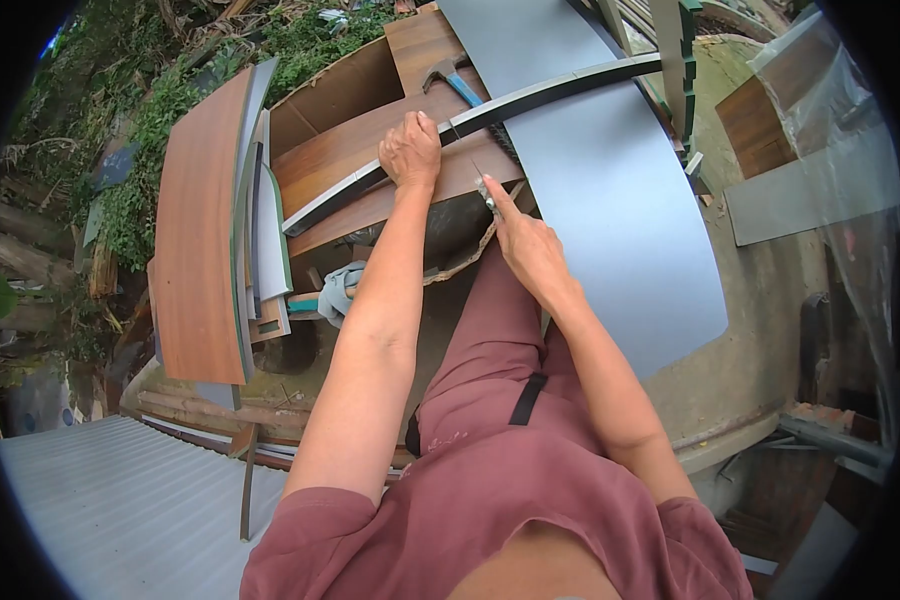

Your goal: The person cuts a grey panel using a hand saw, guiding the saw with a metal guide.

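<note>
A long silver strip (555,93) with a black side runs across the boards, a dark line crossing it near its middle. My left hand (410,150) is closed on the strip just left of that line. In my right hand (530,245) is a thin pointed blade (478,170) with a whitish, wrapped-looking grip, its index finger stretched along it. The blade's tip points up toward the strip, just below the dark line. Close above the strip, a hammer (455,82) with a blue handle lies on a brown wooden board (355,125).
A large grey-blue panel (610,230) lies to the right under the strip. Brown panels (202,230) stand stacked at the left. A grey cloth (340,293) hangs below the boards. Plastic sheeting (830,100) covers boards at the right. Corrugated roofing (120,490) is at lower left.
</note>
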{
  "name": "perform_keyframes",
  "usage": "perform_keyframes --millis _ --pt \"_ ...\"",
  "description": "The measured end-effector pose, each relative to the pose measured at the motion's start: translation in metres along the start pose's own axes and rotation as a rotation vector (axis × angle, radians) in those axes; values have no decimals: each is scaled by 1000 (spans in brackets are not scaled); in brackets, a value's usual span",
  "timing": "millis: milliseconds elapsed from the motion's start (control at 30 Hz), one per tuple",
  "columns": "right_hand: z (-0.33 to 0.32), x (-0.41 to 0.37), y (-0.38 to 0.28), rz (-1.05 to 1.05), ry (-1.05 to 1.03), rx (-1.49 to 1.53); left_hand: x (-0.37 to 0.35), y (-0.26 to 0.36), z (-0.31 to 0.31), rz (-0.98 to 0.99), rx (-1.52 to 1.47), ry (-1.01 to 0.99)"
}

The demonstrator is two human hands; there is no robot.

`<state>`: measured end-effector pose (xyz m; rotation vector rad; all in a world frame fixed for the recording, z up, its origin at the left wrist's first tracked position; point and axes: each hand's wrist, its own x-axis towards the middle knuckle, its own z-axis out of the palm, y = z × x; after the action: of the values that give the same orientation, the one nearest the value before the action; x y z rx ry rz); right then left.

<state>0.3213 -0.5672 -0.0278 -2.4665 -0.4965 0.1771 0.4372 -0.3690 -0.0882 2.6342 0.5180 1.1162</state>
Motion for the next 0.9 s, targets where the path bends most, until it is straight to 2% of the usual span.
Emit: perform_keyframes --millis 133,300,433,633,900 --pt "-4 -31 2 -15 15 13 -5 -1 3 9 12 27" --pt "10 42 -3 -26 48 38 -2 1 -3 23 -1 0" --pt "14 55 -6 -47 84 10 -3 -1 -4 24 -2 -8" --pt "1 -31 3 35 -16 -6 -5 -1 3 42 5 58" --pt "-18 -7 -11 24 -73 11 8 -4 10 29 44 43"
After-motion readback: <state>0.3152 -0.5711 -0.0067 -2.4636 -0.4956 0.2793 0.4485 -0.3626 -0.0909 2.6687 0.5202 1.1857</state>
